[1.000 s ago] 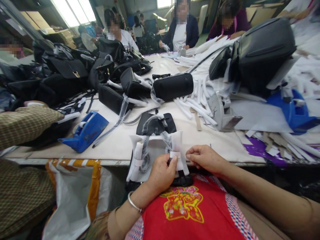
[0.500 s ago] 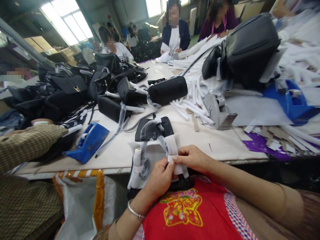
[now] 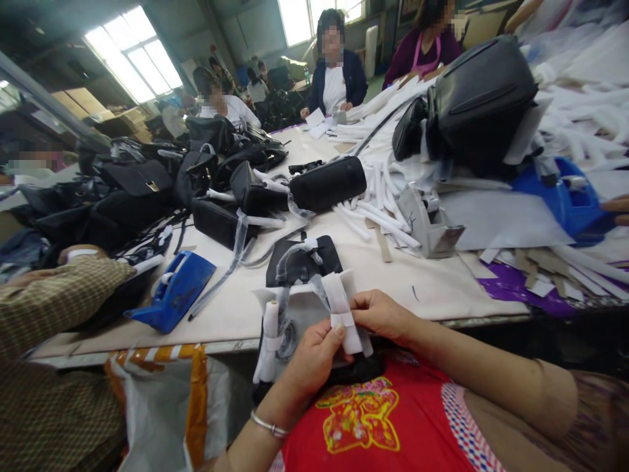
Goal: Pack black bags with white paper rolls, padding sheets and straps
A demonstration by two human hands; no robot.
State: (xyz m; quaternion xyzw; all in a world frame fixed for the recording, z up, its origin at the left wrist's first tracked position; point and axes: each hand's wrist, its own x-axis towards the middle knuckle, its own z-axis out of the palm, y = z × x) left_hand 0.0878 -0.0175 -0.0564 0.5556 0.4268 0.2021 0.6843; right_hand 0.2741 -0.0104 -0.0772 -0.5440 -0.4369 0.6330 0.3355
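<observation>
A small black bag (image 3: 303, 252) lies at the table's front edge, its near end against the red apron. White foam-like wrap (image 3: 338, 295) covers a strap on its right side, with a white band around it. My left hand (image 3: 312, 357) is closed on this wrap from the left, thumb on the lower part near the band. From the right, my right hand (image 3: 383, 314) pinches the wrap's edge at the band; its fingertips are partly hidden. A second rolled white wrap (image 3: 270, 337) stands on the bag's left side, and clear plastic film (image 3: 289, 334) lies coiled between them.
Blue tape dispensers (image 3: 177, 288) (image 3: 565, 203) stand left and right, a grey one (image 3: 427, 223) nearer the middle. Black bags (image 3: 132, 180) pile up at left; a large black bag (image 3: 484, 98) and white foam strips (image 3: 584, 124) fill the right. A co-worker's checked sleeve (image 3: 63, 288) reaches in at left.
My right hand has shifted slightly right and the fingers of my two hands have parted a little, showing more of the white band. A co-worker's hand has appeared at the right-hand blue dispenser.
</observation>
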